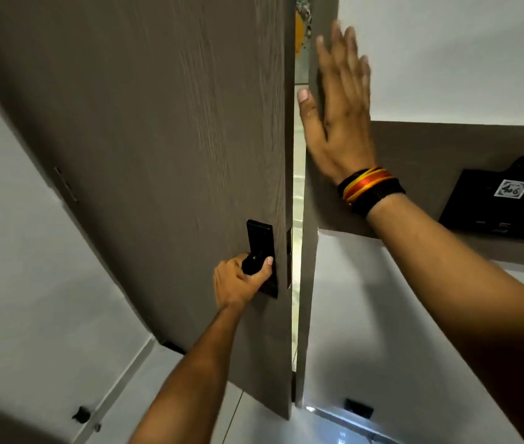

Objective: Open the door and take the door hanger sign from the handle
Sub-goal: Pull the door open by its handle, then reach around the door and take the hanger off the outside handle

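Observation:
A grey-brown wooden door [158,139] stands slightly ajar, with a narrow bright gap along its right edge. My left hand [238,280] is wrapped around the black lever handle [254,262] on its black backplate [260,238]. My right hand [337,107] is raised beside the door frame [310,219], fingers spread, palm flat toward the frame, holding nothing. No door hanger sign shows on this side of the door; the outer handle is hidden behind the door.
A black wall panel [491,206] with a small label and keys hangs on the right wall's brown band. A black door stop [81,414] sits on the floor at lower left. White walls flank the door.

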A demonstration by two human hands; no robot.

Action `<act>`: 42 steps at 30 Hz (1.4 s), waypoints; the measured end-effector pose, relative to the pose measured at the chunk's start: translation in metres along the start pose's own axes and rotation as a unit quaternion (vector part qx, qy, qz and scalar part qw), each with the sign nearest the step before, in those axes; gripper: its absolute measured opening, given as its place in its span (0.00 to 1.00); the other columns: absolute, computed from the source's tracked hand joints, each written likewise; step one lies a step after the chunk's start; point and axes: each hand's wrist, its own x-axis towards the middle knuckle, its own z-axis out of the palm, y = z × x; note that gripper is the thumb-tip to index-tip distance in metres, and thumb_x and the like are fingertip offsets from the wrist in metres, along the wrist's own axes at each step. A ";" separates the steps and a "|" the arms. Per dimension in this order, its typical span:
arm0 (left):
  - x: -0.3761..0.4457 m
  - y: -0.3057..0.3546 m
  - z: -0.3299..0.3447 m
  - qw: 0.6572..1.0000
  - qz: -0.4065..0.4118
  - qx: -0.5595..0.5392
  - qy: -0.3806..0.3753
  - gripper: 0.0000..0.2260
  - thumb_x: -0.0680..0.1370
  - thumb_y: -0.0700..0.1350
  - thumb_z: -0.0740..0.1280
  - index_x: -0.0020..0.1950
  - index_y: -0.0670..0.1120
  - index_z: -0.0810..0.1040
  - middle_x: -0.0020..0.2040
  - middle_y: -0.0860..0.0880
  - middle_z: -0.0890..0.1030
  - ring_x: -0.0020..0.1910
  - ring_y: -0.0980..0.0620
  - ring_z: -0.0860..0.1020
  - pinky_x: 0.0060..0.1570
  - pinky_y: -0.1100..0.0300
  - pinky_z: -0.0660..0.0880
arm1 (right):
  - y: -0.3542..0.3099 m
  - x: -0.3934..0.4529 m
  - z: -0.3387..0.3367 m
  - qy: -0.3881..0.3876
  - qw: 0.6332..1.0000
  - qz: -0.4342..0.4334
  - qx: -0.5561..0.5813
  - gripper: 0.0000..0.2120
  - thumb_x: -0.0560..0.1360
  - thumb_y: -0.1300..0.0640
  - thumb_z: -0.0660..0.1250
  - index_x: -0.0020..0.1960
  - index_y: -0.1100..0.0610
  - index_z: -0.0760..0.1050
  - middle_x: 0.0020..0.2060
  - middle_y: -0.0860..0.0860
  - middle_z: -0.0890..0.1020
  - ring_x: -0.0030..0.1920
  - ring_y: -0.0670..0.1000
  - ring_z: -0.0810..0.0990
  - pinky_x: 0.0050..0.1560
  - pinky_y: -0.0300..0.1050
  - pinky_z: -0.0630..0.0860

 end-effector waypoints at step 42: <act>-0.206 0.009 -0.292 0.956 -0.028 0.291 0.038 0.28 0.83 0.61 0.53 0.64 0.41 0.80 0.62 0.38 0.82 0.58 0.43 0.80 0.62 0.38 0.78 | -0.254 -0.278 0.005 -0.419 0.877 -0.103 0.212 0.14 0.82 0.53 0.59 0.48 0.57 0.81 0.41 0.56 0.86 0.41 0.58 0.84 0.38 0.44 0.67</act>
